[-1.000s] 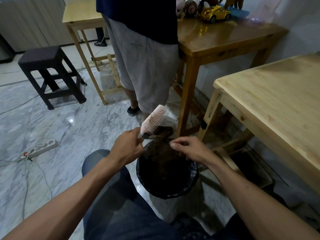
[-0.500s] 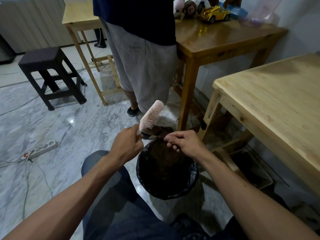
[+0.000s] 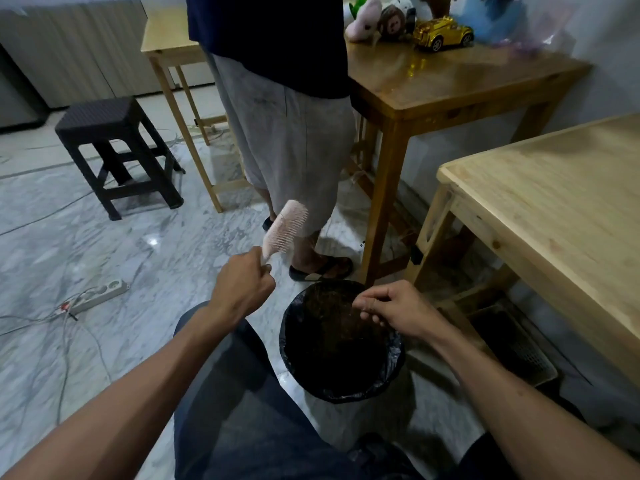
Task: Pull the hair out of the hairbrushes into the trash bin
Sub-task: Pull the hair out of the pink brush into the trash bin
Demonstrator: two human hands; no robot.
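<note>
A: Two hands: the left hand (image 3: 242, 289) grips the pink hairbrush (image 3: 284, 226), center frame. The right hand (image 3: 398, 310)?
B: Pinched fingers (image 3: 367, 302) over the trash bin (image 3: 341, 341); release any strands low inside.

The brush (image 3: 284, 225) handle is hidden inside the left hand (image 3: 242, 285), and the bristles are blurred, so any hair among them cannot be made out. Whether strands are pinched between the right hand's (image 3: 398, 311) fingertips (image 3: 363, 303) cannot be told. The bin's (image 3: 391, 375) contents are lost in a dark mass. The standing person (image 3: 287, 133) is cut off above the waist by the top edge. The near table (image 3: 554, 209) is cut off at the right edge. The toys (image 3: 391, 20) are partly cut off at the top.
</note>
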